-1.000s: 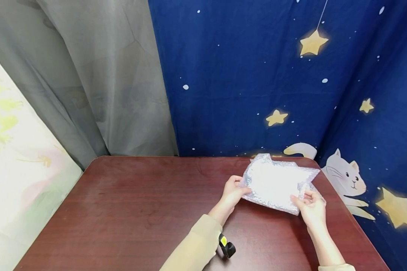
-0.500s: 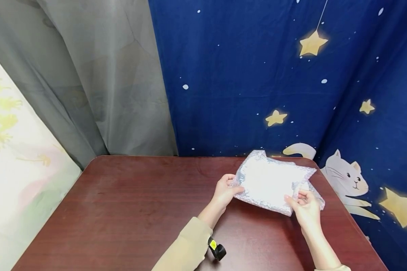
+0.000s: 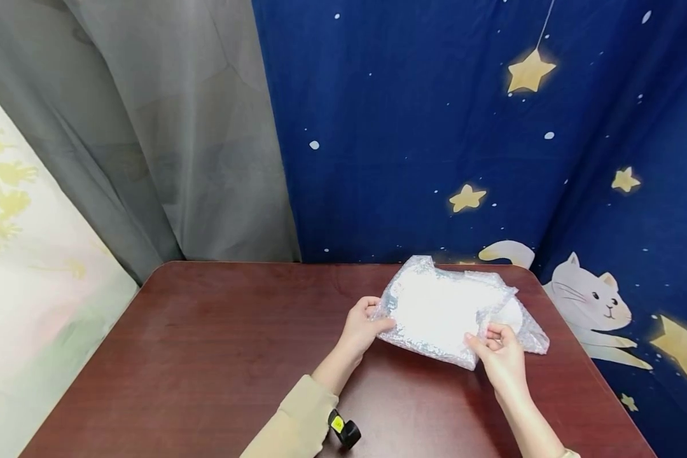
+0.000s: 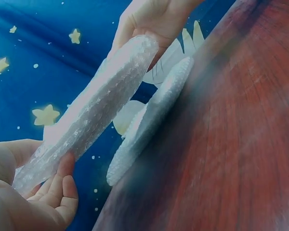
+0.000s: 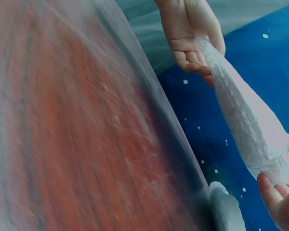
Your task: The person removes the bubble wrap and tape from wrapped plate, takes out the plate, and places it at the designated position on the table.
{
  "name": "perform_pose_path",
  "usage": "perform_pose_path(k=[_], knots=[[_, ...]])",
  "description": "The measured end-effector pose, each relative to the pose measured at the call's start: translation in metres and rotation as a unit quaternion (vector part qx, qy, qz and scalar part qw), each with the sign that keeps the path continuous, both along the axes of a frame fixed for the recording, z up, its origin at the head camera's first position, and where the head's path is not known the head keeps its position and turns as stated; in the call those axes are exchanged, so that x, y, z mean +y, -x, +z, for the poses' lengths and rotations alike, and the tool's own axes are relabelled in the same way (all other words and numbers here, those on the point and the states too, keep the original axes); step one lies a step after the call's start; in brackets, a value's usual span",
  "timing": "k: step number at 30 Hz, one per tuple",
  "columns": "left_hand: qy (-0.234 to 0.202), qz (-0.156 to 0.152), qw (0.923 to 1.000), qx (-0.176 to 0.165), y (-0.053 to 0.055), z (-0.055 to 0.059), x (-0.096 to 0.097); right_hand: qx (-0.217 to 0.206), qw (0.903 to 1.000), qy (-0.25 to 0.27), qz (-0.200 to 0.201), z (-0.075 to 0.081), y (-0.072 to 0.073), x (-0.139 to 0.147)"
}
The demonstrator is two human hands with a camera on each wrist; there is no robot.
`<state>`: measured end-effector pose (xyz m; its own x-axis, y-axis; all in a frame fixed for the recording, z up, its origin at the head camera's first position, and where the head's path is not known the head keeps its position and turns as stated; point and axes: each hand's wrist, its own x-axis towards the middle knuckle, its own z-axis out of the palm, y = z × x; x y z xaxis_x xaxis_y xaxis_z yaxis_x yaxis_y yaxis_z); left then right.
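Observation:
A flat, shiny bubble-wrapped package (image 3: 435, 312) is held above the right part of the table, its glare hiding what is inside. My left hand (image 3: 359, 326) pinches its left edge, thumb on top and fingers beneath. At its near right corner my right hand (image 3: 502, 359) grips the wrap. In the left wrist view the held package (image 4: 96, 96) is seen edge-on between both hands. Behind it, a second bubble-wrapped package (image 4: 151, 120) lies on the table; in the head view this other package (image 3: 529, 331) shows past the right hand.
The dark red wooden table (image 3: 206, 356) stretches to the left and front. A black strap with a small device (image 3: 345, 430) sits at the left wrist. Behind the table hang a grey curtain (image 3: 194, 159) and a blue starry curtain (image 3: 389, 140).
Both hands have moved left with the held package. More of the second package now shows at the right, where it was mostly covered before.

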<state>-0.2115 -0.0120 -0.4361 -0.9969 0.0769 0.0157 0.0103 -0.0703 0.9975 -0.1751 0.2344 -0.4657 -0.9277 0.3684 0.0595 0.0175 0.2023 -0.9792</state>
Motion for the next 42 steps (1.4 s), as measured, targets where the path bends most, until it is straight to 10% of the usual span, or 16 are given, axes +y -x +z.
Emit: perform_pose_path(k=[8,19,42], knots=[[-0.002,0.001,1.0,-0.008,-0.012,0.001,-0.016,-0.006,0.9999,0.003,0.012,-0.002,-0.007,-0.013],[-0.009,0.008,0.9998,-0.014,-0.011,-0.034,-0.03,-0.005,0.9998,0.012,0.018,-0.007,-0.016,-0.029],[-0.015,0.021,0.9994,-0.023,-0.039,-0.045,-0.066,0.006,0.9965,0.037,0.075,-0.02,-0.025,-0.058]])
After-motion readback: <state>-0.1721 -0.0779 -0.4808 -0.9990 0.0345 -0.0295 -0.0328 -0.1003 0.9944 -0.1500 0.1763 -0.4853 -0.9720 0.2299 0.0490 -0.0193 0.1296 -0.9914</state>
